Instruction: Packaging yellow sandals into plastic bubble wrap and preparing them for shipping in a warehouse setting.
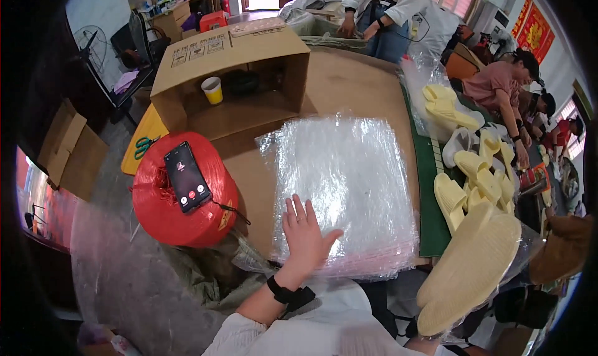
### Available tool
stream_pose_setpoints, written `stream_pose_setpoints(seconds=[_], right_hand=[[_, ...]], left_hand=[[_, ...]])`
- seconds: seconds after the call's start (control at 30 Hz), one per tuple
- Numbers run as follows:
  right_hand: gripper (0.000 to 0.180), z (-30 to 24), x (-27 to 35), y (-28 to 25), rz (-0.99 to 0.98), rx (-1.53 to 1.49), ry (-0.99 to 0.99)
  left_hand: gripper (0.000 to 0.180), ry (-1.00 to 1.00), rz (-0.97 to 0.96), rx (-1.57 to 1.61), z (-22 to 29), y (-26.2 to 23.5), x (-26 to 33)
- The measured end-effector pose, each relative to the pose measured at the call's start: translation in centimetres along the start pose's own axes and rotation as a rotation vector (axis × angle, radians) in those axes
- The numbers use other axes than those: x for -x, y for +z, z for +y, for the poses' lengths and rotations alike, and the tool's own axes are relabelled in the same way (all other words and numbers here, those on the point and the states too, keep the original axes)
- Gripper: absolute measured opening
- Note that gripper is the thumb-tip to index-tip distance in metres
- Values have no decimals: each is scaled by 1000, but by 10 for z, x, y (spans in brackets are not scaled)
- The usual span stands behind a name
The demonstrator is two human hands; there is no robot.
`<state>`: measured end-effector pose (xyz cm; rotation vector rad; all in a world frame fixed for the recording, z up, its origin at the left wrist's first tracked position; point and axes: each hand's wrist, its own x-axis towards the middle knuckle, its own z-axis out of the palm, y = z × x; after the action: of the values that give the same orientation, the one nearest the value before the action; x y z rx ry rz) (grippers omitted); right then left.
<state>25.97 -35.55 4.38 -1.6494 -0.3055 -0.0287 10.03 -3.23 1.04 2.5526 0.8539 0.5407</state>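
My left hand lies with fingers spread on a stack of clear plastic bags, which has pinkish lower edges. A black band circles that wrist. At the lower right, a pair of pale yellow slippers in a clear bag is held up close in front of me. My right forearm shows a little beneath the pair; the hand and its fingers are hidden behind it. Beyond, several loose yellow slippers are spread over a green mat.
A red twine roll carries a phone on top. Behind it, an open cardboard box holds a yellow-and-white cup. Green-handled scissors lie at left. Co-workers stand across the table and along the right.
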Motion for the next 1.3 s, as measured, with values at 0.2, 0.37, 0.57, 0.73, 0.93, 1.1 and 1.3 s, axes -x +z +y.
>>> stream_pose_setpoints(seconds=[0.2, 0.37, 0.57, 0.73, 0.93, 1.1, 1.3], right_hand=[[27, -16, 33, -5, 71, 101, -162], [28, -17, 27, 26, 115, 123, -327], [28, -30, 34, 7, 56, 591, -518], [22, -44, 29, 2, -15, 548, -515], [22, -44, 37, 0, -149, 534, -463], [32, -51, 41, 27, -205, 580, -453], [33, -51, 30, 92, -136, 281, -409]], left_hand=[[86, 310, -119, 95, 2, -27, 7], [71, 472, -319, 33, -9, 3, 40], [45, 440, -217, 154, -4, -4, 29], [34, 365, -152, 207, -2, -2, 22], [44, 276, -216, 176, 12, -6, 22], [63, 426, -197, 256, 19, -18, 22], [78, 364, -742, 1033, 32, -42, 43]])
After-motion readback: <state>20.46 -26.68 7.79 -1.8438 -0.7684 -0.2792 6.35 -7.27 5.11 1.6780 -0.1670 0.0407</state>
